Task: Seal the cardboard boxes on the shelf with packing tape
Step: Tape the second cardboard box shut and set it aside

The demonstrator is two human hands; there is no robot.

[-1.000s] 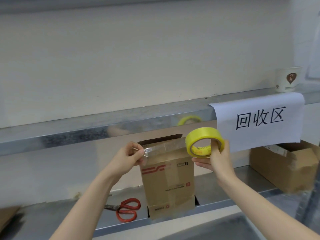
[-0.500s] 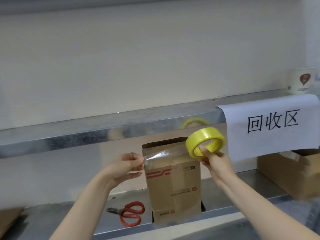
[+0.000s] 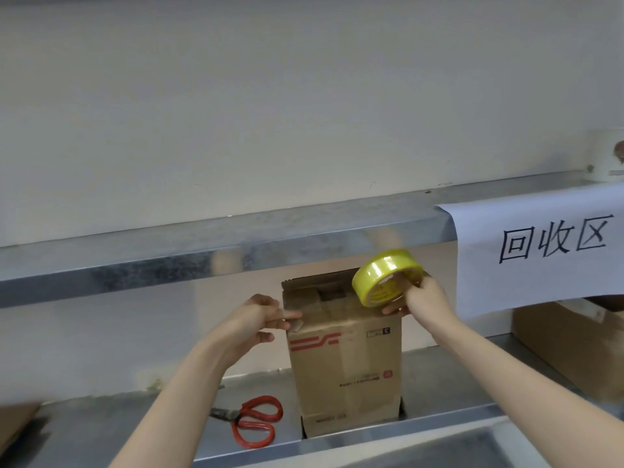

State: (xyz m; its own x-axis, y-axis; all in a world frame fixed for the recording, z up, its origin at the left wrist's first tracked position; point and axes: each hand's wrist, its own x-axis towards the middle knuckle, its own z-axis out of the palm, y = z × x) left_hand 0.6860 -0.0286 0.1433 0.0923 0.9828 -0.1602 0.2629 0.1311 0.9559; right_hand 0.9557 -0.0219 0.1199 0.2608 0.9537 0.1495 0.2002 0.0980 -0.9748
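Both hands have dropped from mid-air onto the box top since the earlier frames, and the stretched tape has gone down with them. Left hand [image 3: 260,319]: index finger straight, pressing the tape end [image 3: 295,327] onto the top left front corner of the cardboard box [image 3: 344,366]. Its thumb sits lower, left of the box edge and apart from the tape, and the other fingers are curled. It is a loose grip, pressing and not clenched. Right hand [image 3: 422,295]: grip closed round the yellow tape roll [image 3: 381,275], with fingers through the core. The roll is tilted and sits at the box's top right edge. The clear strip across the top is hard to make out.

Box is brown and upright, with red stripe marks on the front and small print that reads upside down. One rear top flap stands up. It sits at the front edge of the lower metal shelf [image 3: 456,366], under the upper shelf [image 3: 202,251]. Red scissors [image 3: 256,420] lie on the shelf just left of the box, not touching it. White paper sign [image 3: 547,251] hangs from the upper shelf at right, with a second box [image 3: 567,339] below it.
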